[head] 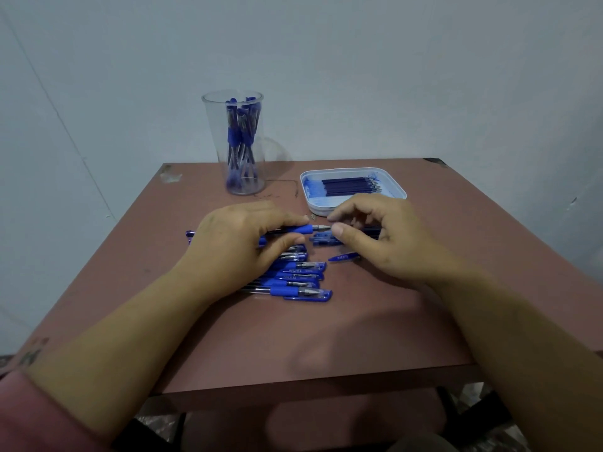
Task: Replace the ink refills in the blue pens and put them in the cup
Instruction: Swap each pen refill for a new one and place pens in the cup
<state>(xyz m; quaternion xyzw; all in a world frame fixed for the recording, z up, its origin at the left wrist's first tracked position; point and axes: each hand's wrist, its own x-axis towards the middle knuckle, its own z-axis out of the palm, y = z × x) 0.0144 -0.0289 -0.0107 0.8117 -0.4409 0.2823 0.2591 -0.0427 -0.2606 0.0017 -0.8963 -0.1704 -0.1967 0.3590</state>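
Observation:
My left hand (241, 236) grips a blue pen (300, 229) by its rubber grip, holding it level above the table with the metal tip pointing right. My right hand (375, 233) pinches that tip between thumb and forefinger, and a dark refill seems to lie under its fingers. Several capped blue pens (300, 278) lie in a row under my left hand. A loose blue cap (342, 257) rests beside them. The clear cup (239, 141) at the back holds several blue pens. A white tray (354, 187) holds several dark refills.
The brown table (293, 337) has its front edge near me and a chipped corner at the back left. A grey wall stands close behind. Below the table's front edge I see a stool seat.

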